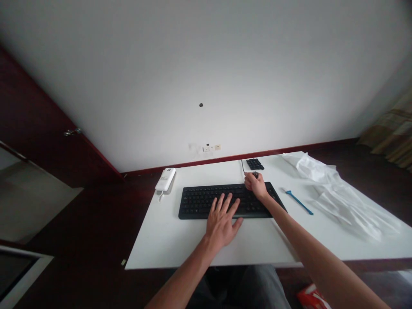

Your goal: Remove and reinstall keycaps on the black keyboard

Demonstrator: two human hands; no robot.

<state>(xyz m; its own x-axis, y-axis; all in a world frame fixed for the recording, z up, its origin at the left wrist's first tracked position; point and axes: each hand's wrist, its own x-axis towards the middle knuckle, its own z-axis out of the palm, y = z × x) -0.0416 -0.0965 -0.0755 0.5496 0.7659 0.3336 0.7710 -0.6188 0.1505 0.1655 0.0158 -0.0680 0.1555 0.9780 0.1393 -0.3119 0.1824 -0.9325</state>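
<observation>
A black keyboard lies flat on the white table. My left hand rests on its front middle part, palm down with the fingers spread. Over the keyboard's back right part, my right hand is closed in a fist around a small dark thing that pokes out at the top; most of it is hidden. A thin black cable runs back from beside this fist. Just behind it lies a separate black group of keys. To the right of the keyboard is a blue stick-like tool.
A white device with a short strap sits at the table's back left. Crumpled white plastic sheeting covers much of the right side. The wall with sockets stands behind the table. A red packet is below, at right.
</observation>
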